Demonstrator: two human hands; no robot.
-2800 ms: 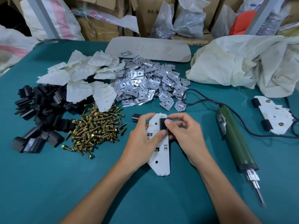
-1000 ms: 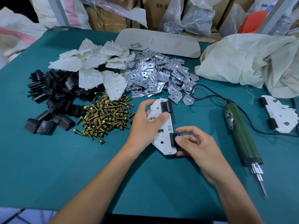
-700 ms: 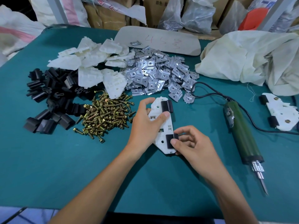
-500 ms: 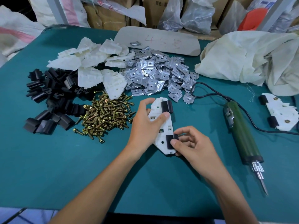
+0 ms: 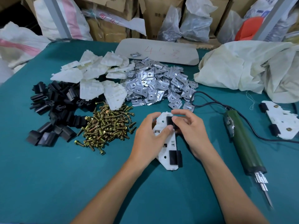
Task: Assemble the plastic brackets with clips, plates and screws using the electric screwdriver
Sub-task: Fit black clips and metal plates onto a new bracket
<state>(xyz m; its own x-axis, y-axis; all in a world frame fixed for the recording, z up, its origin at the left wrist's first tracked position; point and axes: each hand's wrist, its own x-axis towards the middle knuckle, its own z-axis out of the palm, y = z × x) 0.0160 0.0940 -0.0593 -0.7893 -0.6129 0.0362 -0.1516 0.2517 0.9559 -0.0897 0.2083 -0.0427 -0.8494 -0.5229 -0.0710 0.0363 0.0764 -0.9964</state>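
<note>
A white plastic bracket (image 5: 166, 152) lies on the green table under both hands. My left hand (image 5: 149, 135) grips its left edge, thumb pressed on its face. My right hand (image 5: 190, 128) pinches the upper black clip (image 5: 169, 121) on the bracket's far end. A second black clip (image 5: 175, 157) sits fitted on the near end. The green electric screwdriver (image 5: 242, 143) lies on the table to the right, tip toward me.
Loose black clips (image 5: 53, 109), brass screws (image 5: 106, 126), white brackets (image 5: 97, 80) and metal plates (image 5: 155, 84) are piled at left and centre back. A finished bracket (image 5: 281, 120) lies at far right, near a white cloth (image 5: 246, 67). The screwdriver's cable (image 5: 208, 99) curls behind.
My right hand left the lower clip, now seated on the bracket, and moved up to the upper clip. My left hand kept its hold on the bracket.
</note>
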